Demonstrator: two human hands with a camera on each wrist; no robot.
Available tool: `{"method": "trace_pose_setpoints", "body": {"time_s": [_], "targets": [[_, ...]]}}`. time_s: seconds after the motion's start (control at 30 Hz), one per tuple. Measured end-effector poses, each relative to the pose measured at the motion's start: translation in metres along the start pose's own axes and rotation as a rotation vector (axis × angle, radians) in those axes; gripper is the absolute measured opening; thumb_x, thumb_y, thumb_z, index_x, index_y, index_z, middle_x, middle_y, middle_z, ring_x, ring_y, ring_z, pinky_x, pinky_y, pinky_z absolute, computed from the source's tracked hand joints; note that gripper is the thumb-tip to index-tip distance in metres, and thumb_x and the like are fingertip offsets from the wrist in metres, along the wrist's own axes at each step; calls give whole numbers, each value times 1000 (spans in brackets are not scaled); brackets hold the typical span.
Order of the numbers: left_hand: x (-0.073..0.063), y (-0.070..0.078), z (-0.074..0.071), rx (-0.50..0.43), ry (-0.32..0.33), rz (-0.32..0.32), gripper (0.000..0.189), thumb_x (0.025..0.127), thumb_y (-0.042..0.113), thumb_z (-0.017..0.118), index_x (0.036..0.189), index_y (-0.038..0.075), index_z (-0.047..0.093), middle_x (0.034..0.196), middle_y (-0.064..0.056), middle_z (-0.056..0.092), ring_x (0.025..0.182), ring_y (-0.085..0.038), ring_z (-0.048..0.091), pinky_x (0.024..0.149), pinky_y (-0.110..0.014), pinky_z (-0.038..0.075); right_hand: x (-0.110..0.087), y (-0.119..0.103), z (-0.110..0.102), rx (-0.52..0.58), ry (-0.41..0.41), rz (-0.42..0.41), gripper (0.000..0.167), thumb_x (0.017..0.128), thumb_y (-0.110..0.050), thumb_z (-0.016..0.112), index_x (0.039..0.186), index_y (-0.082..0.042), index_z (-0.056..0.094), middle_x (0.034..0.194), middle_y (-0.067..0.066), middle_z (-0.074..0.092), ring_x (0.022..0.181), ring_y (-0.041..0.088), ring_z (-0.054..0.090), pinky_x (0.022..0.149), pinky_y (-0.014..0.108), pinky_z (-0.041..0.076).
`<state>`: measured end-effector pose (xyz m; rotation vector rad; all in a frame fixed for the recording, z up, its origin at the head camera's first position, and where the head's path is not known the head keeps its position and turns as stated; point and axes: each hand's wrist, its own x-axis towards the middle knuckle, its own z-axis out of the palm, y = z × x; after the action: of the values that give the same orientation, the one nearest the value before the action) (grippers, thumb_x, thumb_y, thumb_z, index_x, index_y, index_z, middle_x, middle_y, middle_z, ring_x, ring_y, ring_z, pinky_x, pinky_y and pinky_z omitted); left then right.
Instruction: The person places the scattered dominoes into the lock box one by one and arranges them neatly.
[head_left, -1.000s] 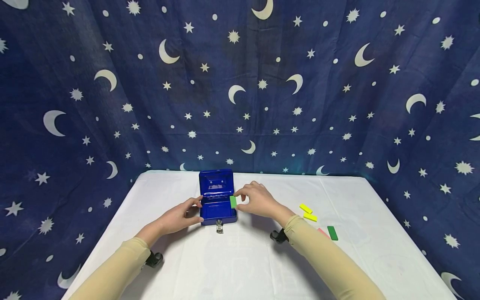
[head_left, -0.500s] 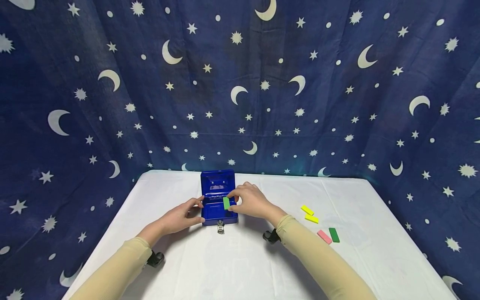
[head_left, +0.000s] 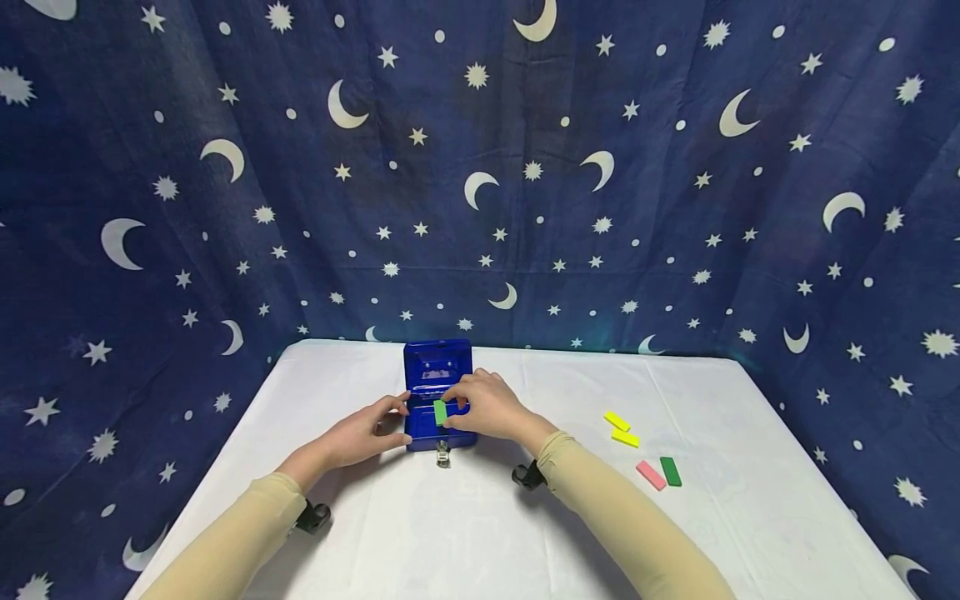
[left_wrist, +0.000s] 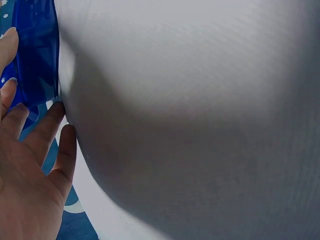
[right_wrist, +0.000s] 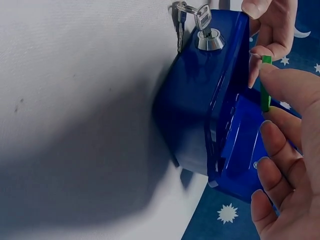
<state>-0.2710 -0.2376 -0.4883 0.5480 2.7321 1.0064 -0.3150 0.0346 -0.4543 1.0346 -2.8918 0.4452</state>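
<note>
A blue metal cash box [head_left: 420,444] stands with its lid [head_left: 438,358] raised, towards the back of the table. My right hand [head_left: 495,407] pinches a light green flat block [head_left: 440,412] between thumb and index finger, over the open box. In the right wrist view the block [right_wrist: 266,85] is seen edge-on, the other fingers loosely bent below it. At the box's left side rests my left hand [head_left: 360,435], thumb by the front corner, index fingertip near the hinge. The left wrist view shows that hand's fingers [left_wrist: 47,127] fairly straight. A key sits in the front lock [right_wrist: 210,41].
On the white-covered table [head_left: 360,533], right of the box, lie two yellow blocks [head_left: 625,437], a pink block [head_left: 651,475] and a dark green block [head_left: 671,472]. A dark blue star-and-moon curtain [head_left: 480,208] hangs behind and at both sides.
My right hand has carried the light green block leftward, from the box's right edge to over its middle. The left hand has stayed at the box's left side.
</note>
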Motion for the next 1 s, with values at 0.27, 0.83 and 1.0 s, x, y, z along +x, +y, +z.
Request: {"method": "trace_pose_setpoints", "body": {"time_s": [0.27, 0.83, 1.0], "targets": [[-1, 1, 0, 10, 2, 5, 40, 96, 41, 71, 124, 19, 52, 163, 3, 33, 140, -26, 47, 107, -51, 43, 5, -6, 4, -26, -5, 5, 42, 83, -53, 79, 119, -30, 75, 89, -8, 63, 85, 11, 47, 77, 32, 38], [-1, 1, 1, 13, -1, -3, 40, 96, 44, 70, 123, 22, 51, 164, 4, 32, 141, -26, 46, 107, -52, 43, 21, -21, 20, -5, -23, 68, 42, 82, -49, 82, 118, -29, 76, 103, -8, 64, 95, 12, 53, 81, 30, 50], [-1, 1, 0, 11, -3, -2, 41, 96, 44, 70, 125, 22, 51, 164, 4, 32, 141, -25, 45, 107, -52, 43, 25, -24, 23, -9, -47, 97, 42, 84, -49, 81, 121, -29, 75, 128, -2, 65, 128, 21, 55, 100, 41, 50]]}}
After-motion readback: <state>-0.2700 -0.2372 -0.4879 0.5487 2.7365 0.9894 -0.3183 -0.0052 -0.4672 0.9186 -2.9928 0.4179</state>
